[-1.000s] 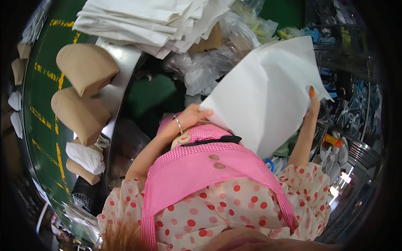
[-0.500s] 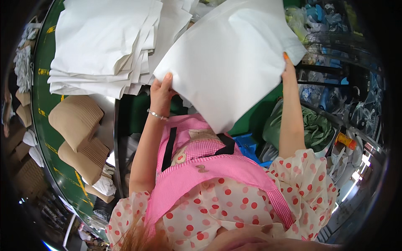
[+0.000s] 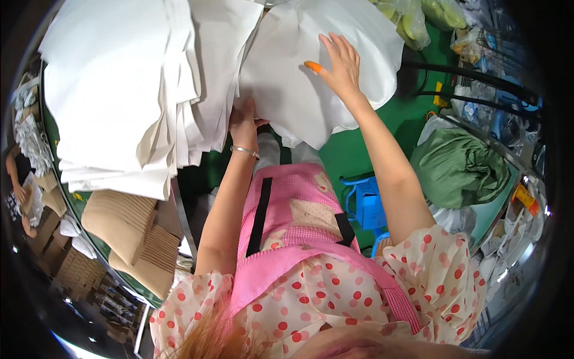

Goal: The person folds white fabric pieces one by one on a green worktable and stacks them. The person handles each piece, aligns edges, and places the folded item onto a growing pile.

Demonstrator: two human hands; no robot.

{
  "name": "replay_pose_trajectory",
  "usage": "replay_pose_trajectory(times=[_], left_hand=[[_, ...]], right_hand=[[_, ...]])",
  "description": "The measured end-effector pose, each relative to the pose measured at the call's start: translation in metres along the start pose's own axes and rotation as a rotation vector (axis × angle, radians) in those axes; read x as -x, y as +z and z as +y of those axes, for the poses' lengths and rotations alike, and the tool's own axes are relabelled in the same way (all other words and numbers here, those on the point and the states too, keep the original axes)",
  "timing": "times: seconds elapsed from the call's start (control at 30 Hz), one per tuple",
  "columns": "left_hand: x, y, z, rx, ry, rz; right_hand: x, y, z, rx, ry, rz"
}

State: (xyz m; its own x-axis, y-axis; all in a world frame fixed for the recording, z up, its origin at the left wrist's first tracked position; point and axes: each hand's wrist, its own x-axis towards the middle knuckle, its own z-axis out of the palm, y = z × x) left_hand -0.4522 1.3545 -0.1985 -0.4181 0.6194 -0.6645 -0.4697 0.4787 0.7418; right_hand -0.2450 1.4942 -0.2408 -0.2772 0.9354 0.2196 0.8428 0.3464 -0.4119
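A limp white sheet [image 3: 299,66], of cloth or film, is spread in front of me with its near edge hanging in folds. My left hand [image 3: 244,124] pinches it at the near left edge, beside the stack; the fingertips are partly in shadow. Over the sheet's right half my right hand [image 3: 341,69] is open, fingers stretched apart, with an orange cover [image 3: 313,67] on the thumb. To the left lies a thick stack of similar white sheets [image 3: 113,90], their edges uneven and partly folded.
Tan ribbed pieces [image 3: 119,218] lie just below the stack on the left. On the right are a bundled green bag [image 3: 460,167], a blue plastic stool [image 3: 366,200] and a dark metal bar [image 3: 472,78]. Another person's hand [image 3: 21,194] shows at far left.
The sheet, held up by both hands before, has moved forward and down beside the stack. My right hand has let go of its edge and moved left over it. My view has shifted.
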Motion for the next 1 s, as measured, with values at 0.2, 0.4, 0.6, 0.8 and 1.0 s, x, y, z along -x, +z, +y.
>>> replay_pose_trajectory(times=[0.2,0.4,0.6,0.8,1.0], left_hand=[[-0.013,-0.009,-0.007,0.013,0.006,-0.102],[-0.017,-0.014,-0.027,0.044,-0.041,-0.024],[-0.019,-0.027,-0.033,-0.071,0.020,0.026],[0.020,-0.033,-0.038,-0.155,-0.193,-0.005],[0.030,-0.024,-0.019,-0.118,-0.319,-0.132]], right_hand=[[-0.004,0.042,0.025,0.116,-0.028,0.047],[-0.005,0.039,0.030,0.149,-0.058,0.005],[-0.013,0.014,0.038,-0.059,-0.125,-0.115],[-0.011,-0.016,0.042,-0.082,-0.041,-0.226],[0.005,0.006,0.047,-0.053,-0.058,-0.094]])
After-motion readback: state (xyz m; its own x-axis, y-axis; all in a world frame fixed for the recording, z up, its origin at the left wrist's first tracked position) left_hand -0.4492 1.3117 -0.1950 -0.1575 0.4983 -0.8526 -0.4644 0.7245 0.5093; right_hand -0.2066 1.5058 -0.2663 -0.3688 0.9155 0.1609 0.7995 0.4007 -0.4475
